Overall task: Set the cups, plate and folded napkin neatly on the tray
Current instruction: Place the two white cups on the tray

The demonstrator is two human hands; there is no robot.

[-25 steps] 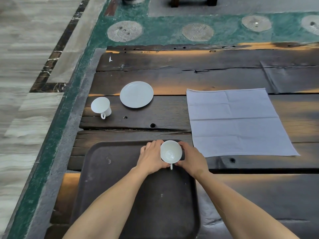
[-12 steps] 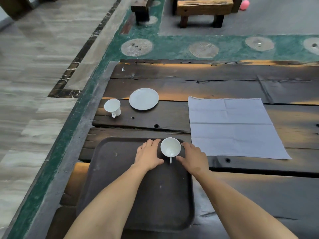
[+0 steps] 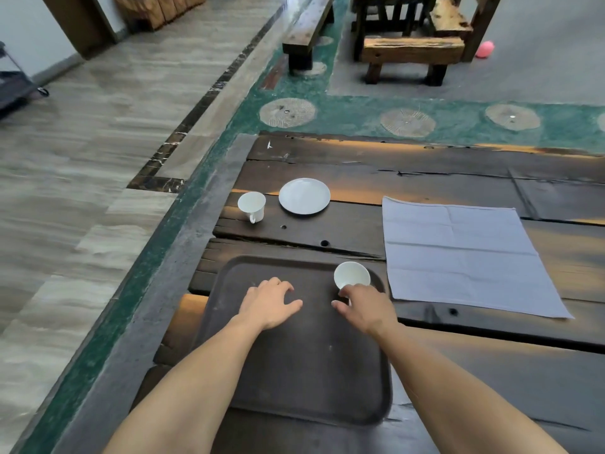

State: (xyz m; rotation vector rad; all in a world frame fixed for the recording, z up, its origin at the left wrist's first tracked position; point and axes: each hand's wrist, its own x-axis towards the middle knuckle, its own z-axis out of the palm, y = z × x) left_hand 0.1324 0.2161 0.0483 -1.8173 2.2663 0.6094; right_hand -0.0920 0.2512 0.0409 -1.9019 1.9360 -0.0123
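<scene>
A dark brown tray (image 3: 294,371) lies on the wooden table in front of me. One white cup (image 3: 352,274) stands upright in its far right corner. My right hand (image 3: 368,308) hovers just in front of that cup, fingers loosely spread and hiding its handle; it has no grip on the cup. Spread flat over the middle of the tray is my left hand (image 3: 270,303), holding nothing. A second white cup (image 3: 251,205) and a white plate (image 3: 304,195) sit on the table beyond the tray, to the left. The grey napkin (image 3: 465,253) lies unfolded to the right.
The table's left edge (image 3: 209,224) runs beside a green strip of floor. Round knot holes (image 3: 324,243) mark the planks between tray and plate. Wooden benches (image 3: 412,57) stand on the floor far behind the table.
Both hands have let go of the cup on the tray and drawn back; the left hand has slid away to the left. The camera has tilted up, showing more floor.
</scene>
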